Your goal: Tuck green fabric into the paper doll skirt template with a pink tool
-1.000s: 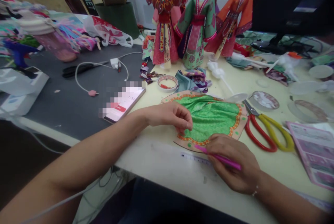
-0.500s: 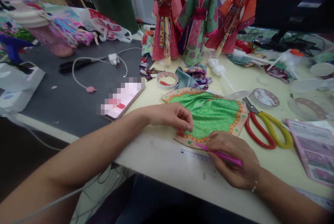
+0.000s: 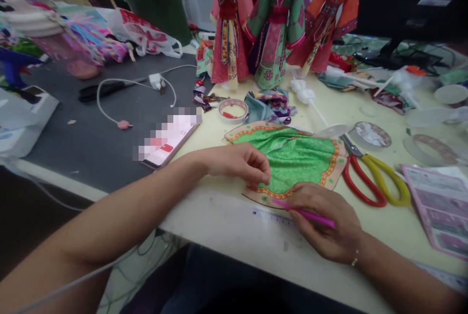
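Note:
A green cloth piece [image 3: 300,158] with an orange and peach scalloped border lies spread on the table, with green dots along the border. My left hand [image 3: 244,164] is over its left part, fingers curled and thumb against the fingertips; anything held there is too small or hidden to make out. Between the thumb and fingers of my right hand [image 3: 325,221] is a slim pink pen-like tool [image 3: 310,216]. Its tip reaches the cloth's near border, close to a green dot. Beside that hand, partly under it, lies a ruler strip [image 3: 270,217].
Red-and-yellow-handled scissors [image 3: 376,177] lie right of the cloth, near a tape roll [image 3: 371,137]. Another tape roll [image 3: 233,110] and a phone [image 3: 171,138] are at the left. Several dressed figures [image 3: 280,31] stand behind. A pink printed packet [image 3: 435,206] lies far right.
The pink tool has shifted very slightly left with my right hand. My left hand stays nearly in place; the whole view has moved a little.

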Tool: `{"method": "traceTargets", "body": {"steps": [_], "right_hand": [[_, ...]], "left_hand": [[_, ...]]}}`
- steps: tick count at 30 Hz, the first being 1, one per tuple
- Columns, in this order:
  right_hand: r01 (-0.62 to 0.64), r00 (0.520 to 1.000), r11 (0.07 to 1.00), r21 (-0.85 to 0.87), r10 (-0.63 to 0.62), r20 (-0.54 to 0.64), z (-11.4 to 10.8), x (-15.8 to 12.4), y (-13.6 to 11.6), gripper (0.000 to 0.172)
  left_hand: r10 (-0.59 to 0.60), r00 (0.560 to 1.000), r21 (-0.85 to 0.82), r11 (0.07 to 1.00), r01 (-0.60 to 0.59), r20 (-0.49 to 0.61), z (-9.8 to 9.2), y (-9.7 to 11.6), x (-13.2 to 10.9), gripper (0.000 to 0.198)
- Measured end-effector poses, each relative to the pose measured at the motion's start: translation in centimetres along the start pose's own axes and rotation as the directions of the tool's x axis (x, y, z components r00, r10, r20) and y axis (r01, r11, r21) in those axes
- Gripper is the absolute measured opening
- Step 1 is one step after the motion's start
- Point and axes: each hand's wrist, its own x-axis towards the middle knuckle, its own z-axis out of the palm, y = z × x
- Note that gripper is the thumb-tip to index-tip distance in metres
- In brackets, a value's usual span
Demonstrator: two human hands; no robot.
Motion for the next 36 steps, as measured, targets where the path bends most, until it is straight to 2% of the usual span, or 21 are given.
{"method": "traceTargets", "body": {"steps": [36], "right_hand": [[0.038,0.997,0.999,0.008,-0.037,-0.067,-0.35,0.7,-0.62,0.02]], "left_hand": [[0.019,0.999,0.067,0.998,-0.021,0.03,0.21,0.08,0.03,0.013]]}}
